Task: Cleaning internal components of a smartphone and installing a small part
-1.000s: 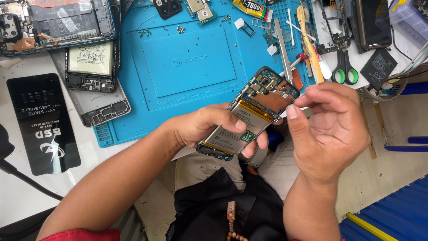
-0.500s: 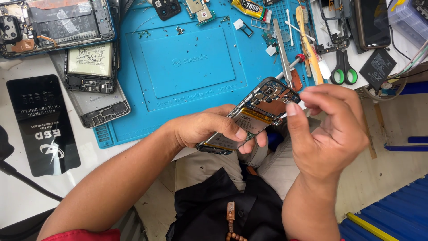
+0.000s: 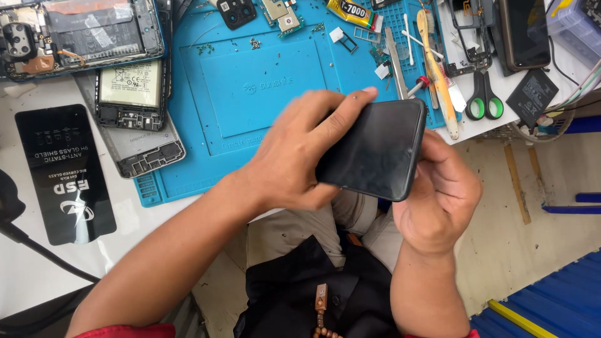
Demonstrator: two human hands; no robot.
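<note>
Blue repair mat (image 3: 263, 94) covered most of the white bench, with two opened phones (image 3: 134, 94) on its left, one black screen-protector packet (image 3: 66, 172), one pair of green-handled scissors (image 3: 485, 100), one glue tube (image 3: 354, 12) and one yellow brush (image 3: 438, 62). Half a second before, the phone (image 3: 375, 150) in hand showed its bare circuit board; now it was flipped, dark glossy glass up, held over the lap just off the mat's edge. Left hand (image 3: 300, 156) was clamped over its left side, fingers curled on the top edge; right hand (image 3: 441, 194) cupped it from beneath, fingers wrapped round the right edge.
</note>
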